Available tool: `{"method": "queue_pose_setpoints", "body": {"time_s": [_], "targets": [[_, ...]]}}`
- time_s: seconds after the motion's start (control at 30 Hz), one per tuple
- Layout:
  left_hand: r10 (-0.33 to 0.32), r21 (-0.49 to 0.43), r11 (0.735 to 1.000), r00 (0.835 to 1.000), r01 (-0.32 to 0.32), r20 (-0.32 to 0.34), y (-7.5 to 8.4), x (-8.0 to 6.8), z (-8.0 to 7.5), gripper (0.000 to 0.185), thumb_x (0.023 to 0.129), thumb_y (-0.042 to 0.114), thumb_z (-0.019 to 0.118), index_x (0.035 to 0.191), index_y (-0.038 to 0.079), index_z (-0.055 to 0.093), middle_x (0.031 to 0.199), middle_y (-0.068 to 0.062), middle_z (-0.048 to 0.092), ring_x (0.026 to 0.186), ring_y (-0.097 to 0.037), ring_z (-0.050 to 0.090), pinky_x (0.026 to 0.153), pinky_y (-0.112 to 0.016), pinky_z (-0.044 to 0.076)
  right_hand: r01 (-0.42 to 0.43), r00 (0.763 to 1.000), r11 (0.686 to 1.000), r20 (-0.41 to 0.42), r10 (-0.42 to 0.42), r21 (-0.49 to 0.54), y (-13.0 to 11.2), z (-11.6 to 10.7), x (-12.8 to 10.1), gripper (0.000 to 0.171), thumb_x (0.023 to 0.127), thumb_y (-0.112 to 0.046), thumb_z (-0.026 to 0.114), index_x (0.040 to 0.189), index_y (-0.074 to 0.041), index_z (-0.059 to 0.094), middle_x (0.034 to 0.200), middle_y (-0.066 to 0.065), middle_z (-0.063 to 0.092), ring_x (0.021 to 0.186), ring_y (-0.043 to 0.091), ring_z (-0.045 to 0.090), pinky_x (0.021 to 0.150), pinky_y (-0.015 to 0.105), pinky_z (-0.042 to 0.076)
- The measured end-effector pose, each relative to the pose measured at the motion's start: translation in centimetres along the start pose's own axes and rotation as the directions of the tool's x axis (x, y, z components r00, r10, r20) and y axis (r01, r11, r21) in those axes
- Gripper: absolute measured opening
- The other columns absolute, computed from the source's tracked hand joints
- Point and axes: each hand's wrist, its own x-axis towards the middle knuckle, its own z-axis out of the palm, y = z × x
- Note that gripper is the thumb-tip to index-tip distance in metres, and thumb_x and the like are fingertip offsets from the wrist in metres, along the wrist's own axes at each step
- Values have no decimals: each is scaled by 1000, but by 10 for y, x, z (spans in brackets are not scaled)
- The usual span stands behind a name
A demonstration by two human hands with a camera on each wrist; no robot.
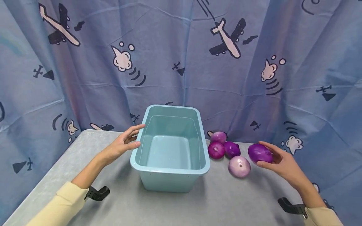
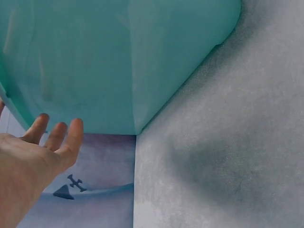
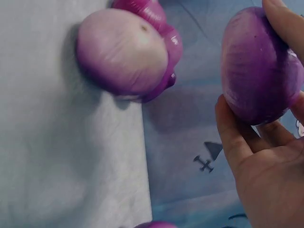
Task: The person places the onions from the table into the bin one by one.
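Observation:
A light blue plastic tub (image 1: 169,171) stands on the table with nothing inside it. My left hand (image 1: 121,147) is at its left side, fingertips right at the rim and fingers loosely extended; in the left wrist view the fingers (image 2: 71,145) reach up beside the tub wall (image 2: 85,71). Off to the right, my right hand (image 1: 285,161) grips a purple onion (image 1: 259,153) between thumb and fingers, raised above the table. The right wrist view shows that onion (image 3: 256,66) with fingers around it. Between tub and right hand sits a paler onion (image 1: 239,167).
Behind the pale onion, several more purple onions (image 1: 216,150) cluster beside the tub's right wall. A blue curtain (image 1: 158,53) printed with airplanes hangs along the back edge of the grey table (image 1: 226,201). Black wrist straps (image 1: 97,193) are on both forearms.

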Motion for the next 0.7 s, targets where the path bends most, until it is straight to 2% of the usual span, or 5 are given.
{"method": "queue_pose_setpoints", "body": {"time_s": [0.1,0.5,0.7], "targets": [[-6,12,1000,1000,6,-5,-1,0,0,68,99,22,65,159,20,34,156,-17,34,142,-40,31,107,-60,32,22,1000,1000,13,-23,7,-8,3,5,73,90,-14,81,154,-10,45,143,24,46,106,-4,57,81,17,52],[-32,35,999,999,33,-34,1,-1,-2,67,98,25,67,158,22,38,157,-15,34,142,-38,32,108,-61,31,117,991,989,58,-122,88,-38,16,28,73,90,-7,80,154,-16,46,143,12,50,110,9,61,83,23,54],[-46,57,997,998,48,-36,2,0,-4,66,97,26,68,157,21,40,154,-14,38,142,-37,34,107,-60,34,132,986,982,79,-144,135,-52,23,40,72,90,-6,79,153,-18,48,146,14,48,112,12,61,85,25,54]]}}
